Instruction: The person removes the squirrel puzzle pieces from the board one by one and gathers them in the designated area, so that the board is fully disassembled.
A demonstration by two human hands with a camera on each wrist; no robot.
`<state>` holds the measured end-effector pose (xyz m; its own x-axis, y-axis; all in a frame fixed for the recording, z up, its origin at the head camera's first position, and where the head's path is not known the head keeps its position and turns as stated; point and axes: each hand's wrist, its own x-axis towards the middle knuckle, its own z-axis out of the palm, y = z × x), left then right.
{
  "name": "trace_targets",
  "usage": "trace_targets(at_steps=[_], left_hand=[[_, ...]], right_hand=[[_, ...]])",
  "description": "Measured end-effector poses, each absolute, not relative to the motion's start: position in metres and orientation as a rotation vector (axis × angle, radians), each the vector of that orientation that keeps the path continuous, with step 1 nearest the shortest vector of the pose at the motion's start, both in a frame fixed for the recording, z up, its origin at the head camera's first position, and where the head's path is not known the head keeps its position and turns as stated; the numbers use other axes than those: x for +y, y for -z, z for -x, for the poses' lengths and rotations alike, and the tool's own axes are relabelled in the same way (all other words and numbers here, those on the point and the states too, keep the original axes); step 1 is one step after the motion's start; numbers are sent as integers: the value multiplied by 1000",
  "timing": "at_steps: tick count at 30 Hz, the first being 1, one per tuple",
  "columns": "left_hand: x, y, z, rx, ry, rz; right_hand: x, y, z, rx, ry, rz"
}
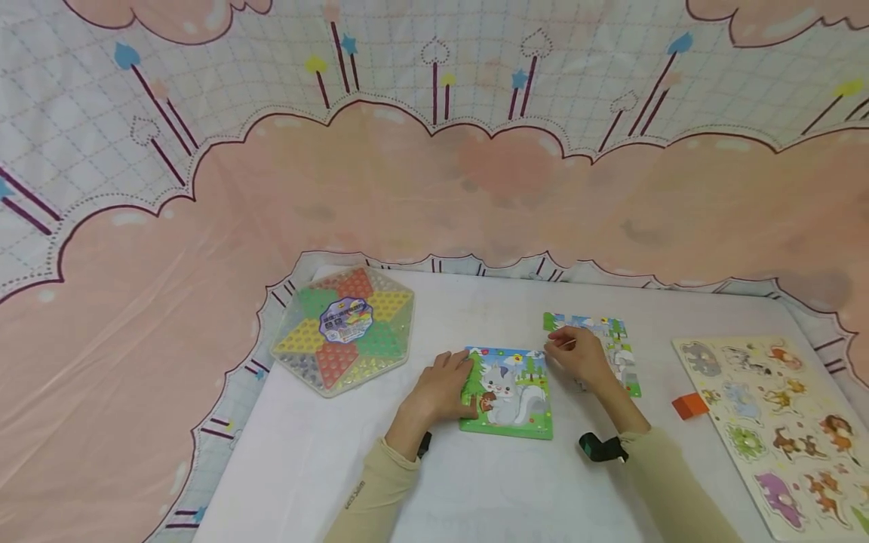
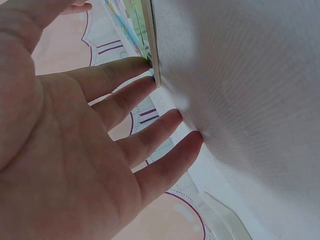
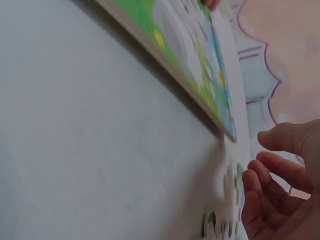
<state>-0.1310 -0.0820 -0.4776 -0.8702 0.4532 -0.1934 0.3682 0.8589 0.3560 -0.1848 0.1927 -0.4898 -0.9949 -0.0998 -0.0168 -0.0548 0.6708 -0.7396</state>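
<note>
A square picture puzzle (image 1: 509, 400) with a grey squirrel holding a nut lies on the white table, its picture facing up. My left hand (image 1: 441, 388) rests at its left side, the thumb over the edge. In the left wrist view the fingers (image 2: 137, 145) are straight and spread, two tips at the board's edge and two on the cloth. Just off the puzzle's upper right corner hovers my right hand (image 1: 580, 358), fingers loosely bent, thumb apart, nothing between them in the right wrist view. Behind it, partly covered, lies a second picture puzzle (image 1: 623, 358) with gaps between its pieces.
A hexagonal Chinese checkers board (image 1: 390, 339) with a label lies at the back left. On the right are an orange block (image 1: 689, 406) and a large wooden animal puzzle board (image 1: 723, 445). A patterned cloth (image 1: 434, 196) rises behind the table.
</note>
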Motion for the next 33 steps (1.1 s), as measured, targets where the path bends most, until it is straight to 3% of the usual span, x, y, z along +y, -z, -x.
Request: trace_targets(at_steps=[14, 33], left_hand=[[-82, 476, 130, 2778, -443, -632], [-83, 477, 131, 2772, -440, -637]], right_hand=[[151, 488, 154, 2754, 1262, 392], [120, 498, 130, 2799, 1016, 483]])
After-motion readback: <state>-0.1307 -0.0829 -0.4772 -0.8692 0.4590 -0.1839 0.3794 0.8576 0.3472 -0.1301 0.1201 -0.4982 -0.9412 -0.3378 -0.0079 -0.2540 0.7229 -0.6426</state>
